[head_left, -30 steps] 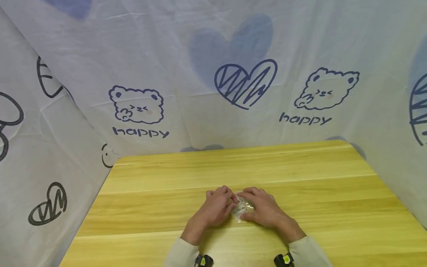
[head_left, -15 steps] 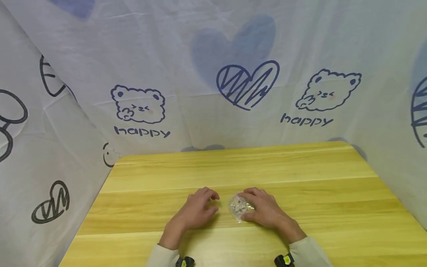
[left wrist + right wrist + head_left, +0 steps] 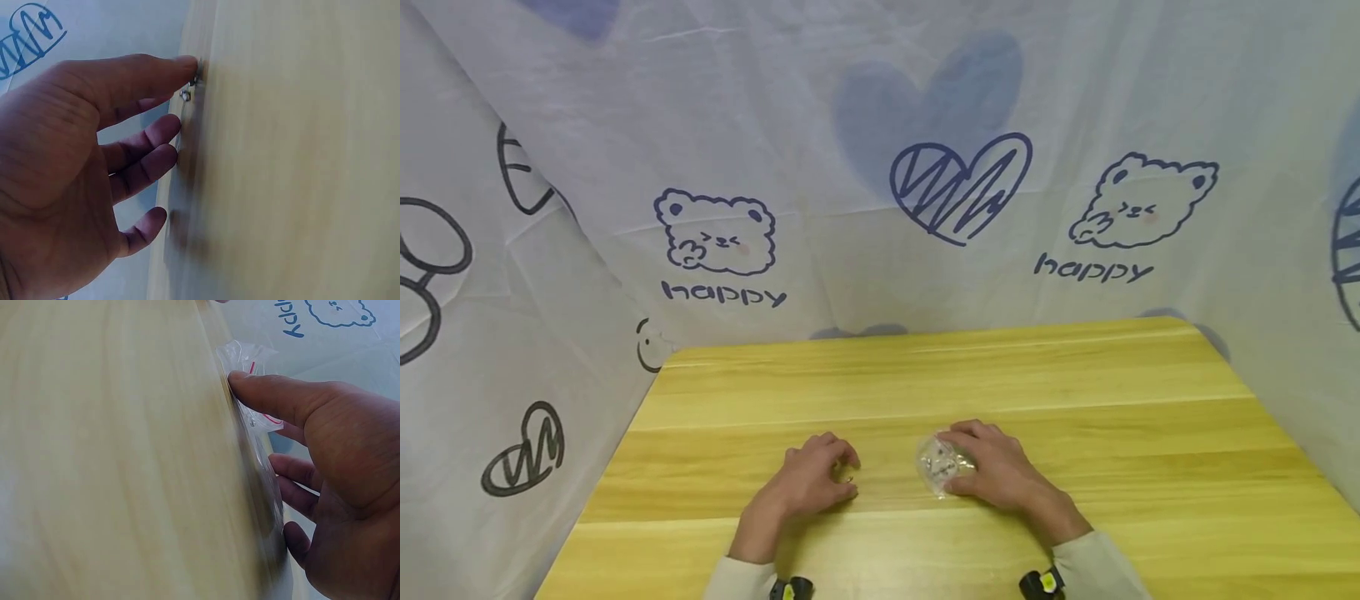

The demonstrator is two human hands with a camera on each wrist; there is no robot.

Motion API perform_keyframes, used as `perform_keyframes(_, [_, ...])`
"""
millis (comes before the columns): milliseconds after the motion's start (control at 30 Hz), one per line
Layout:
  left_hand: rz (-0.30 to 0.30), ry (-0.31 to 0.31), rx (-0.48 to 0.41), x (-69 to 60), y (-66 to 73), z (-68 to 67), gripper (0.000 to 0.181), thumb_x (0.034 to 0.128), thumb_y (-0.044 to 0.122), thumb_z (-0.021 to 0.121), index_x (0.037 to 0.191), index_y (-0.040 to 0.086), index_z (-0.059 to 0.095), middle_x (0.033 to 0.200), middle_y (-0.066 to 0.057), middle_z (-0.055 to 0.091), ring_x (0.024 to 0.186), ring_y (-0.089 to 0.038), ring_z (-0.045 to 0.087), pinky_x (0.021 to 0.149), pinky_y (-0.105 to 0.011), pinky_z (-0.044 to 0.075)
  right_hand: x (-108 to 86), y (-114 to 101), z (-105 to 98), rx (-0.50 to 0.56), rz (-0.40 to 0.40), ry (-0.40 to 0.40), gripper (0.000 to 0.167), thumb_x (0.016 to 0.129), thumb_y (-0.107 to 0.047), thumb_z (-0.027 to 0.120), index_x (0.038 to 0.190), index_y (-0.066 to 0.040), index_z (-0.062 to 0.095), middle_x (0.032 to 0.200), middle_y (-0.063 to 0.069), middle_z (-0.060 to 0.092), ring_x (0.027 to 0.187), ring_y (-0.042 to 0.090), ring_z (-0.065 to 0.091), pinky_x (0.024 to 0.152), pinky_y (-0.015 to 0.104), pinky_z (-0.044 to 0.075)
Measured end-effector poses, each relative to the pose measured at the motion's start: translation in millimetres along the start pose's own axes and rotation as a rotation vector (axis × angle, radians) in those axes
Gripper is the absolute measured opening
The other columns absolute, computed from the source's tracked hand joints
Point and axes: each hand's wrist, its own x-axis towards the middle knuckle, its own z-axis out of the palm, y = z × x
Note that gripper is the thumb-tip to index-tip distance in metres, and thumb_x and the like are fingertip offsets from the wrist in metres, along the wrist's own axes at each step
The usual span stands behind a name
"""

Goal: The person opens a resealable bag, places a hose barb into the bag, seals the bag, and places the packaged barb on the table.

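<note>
- A printed cloth (image 3: 805,100) hangs behind the wooden tabletop (image 3: 1075,367).
- Done well, I'd judge, the right hand (image 3: 1000,471) steadies the clear bag (image 3: 937,465) while the left hand (image 3: 811,479) works low and gently around the small metal bits (image 3: 185,95).
- Left thumb and fingers: apart, bits just beside the thumb tip.
- Right thumb and fingers: holding the bag's near edge.
</note>
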Motion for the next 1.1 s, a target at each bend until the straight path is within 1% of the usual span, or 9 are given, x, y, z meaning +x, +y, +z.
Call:
perform_keyframes(200, [-0.003,0.008,0.01,-2.1,-3.8,-0.9,0.023,0.0822,0.03,0.075,0.102,0.021,0.068,0.104,0.006,0.059,0.103,-0.017,0.053,0.081,-0.045,0.035,-0.6,1.2,-0.1,0.002,0.013,-0.005,0.064,0.078,-0.041,0.077,0.137,-0.029,0.055,0.14,0.0,0.051,0.127,0.024,0.046,0.099,0.054,0.035])
perform_keyframes(433, [-0.015,0.046,0.053,-4.8,-5.9,0.8,0.009,0.0872,0.026,0.07,0.096,0.025,0.071,0.106,0.006,0.061,0.105,-0.018,0.054,0.083,-0.047,0.037,-1.1,1.9,1.3,0.01,0.012,-0.01,0.063,0.078,-0.041,0.076,0.136,-0.029,0.055,0.14,0.0,0.051,0.127,0.024,0.046,0.097,0.052,0.036])
perform_keyframes(633, [-0.007,0.058,0.039,-4.9,-5.1,0.5,0.01,0.0882,0.031,0.07,0.097,0.028,0.071,0.103,0.009,0.061,0.097,-0.014,0.054,0.079,-0.041,0.032,-0.9,0.8,1.0,-0.004,0.019,-0.004,0.064,0.078,-0.04,0.076,0.137,-0.029,0.054,0.14,0.0,0.051,0.128,0.024,0.046,0.098,0.053,0.035])
perform_keyframes(800, [0.004,0.073,0.043,-5.0,-4.4,0.3,0.006,0.088,0.033,0.069,0.09,0.029,0.073,0.098,0.011,0.061,0.091,-0.011,0.053,0.078,-0.037,0.029,-0.6,-0.4,-0.1,-0.004,0.013,-0.007,0.064,0.079,-0.04,0.076,0.137,-0.028,0.054,0.14,0.0,0.05,0.128,0.025,0.045,0.098,0.054,0.035])
perform_keyframes(967, [0.015,0.089,0.055,-3.2,-4.1,3.0,0.005,0.0886,0.031,0.069,0.088,0.027,0.072,0.1,0.009,0.06,0.094,-0.012,0.053,0.079,-0.04,0.031,-0.5,-0.5,-0.8,0.004,0.01,-0.003,0.064,0.078,-0.04,0.076,0.137,-0.028,0.054,0.14,0.001,0.05,0.128,0.025,0.045,0.099,0.054,0.035])
perform_keyframes(1100, [0.019,0.072,0.059,-2.6,-3.0,5.7,0.006,0.0915,0.026,0.066,0.086,0.024,0.068,0.103,0.005,0.057,0.097,-0.016,0.051,0.081,-0.043,0.031,-0.2,-0.2,-0.1,0.0,0.007,-0.006,0.064,0.078,-0.04,0.076,0.138,-0.028,0.054,0.141,0.001,0.05,0.129,0.025,0.045,0.1,0.054,0.035])
